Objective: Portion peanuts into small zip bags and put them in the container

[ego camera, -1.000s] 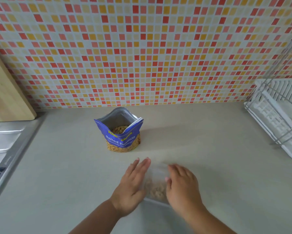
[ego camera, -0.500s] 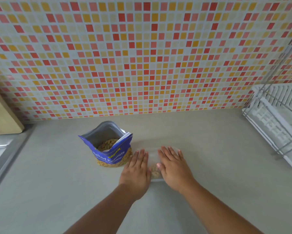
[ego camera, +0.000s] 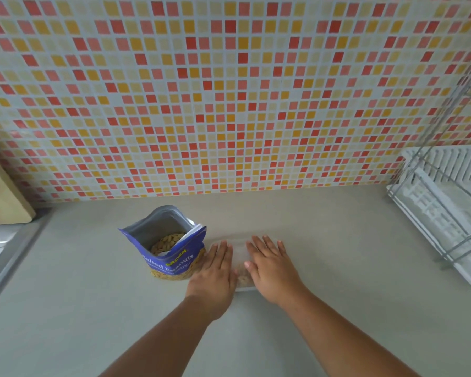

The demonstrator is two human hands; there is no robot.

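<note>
Pressing flat, the left hand [ego camera: 214, 276] and right hand [ego camera: 272, 270], fingers straight, rest on a small clear plastic zip bag [ego camera: 239, 254] holding peanuts. An open blue foil peanut pouch [ego camera: 171, 257] stands just left of them on the grey countertop [ego camera: 79, 295].

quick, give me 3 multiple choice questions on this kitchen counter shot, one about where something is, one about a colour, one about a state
1. Where does the peanut bag stand?
A. just left of the left hand
B. inside the drying rack
C. on the wooden board

2. What colour is most of the peanut bag's outside?
A. green
B. blue
C. black

3. How do the left hand and the right hand lie?
A. flat, fingers straight, on the small zip bag
B. curled round the peanut bag
C. raised in fists

Answers:
1 A: it stands on the counter right beside the left hand.
2 B: its printed front is blue.
3 A: both press flat on the zip bag, with peanuts showing between them.
</note>
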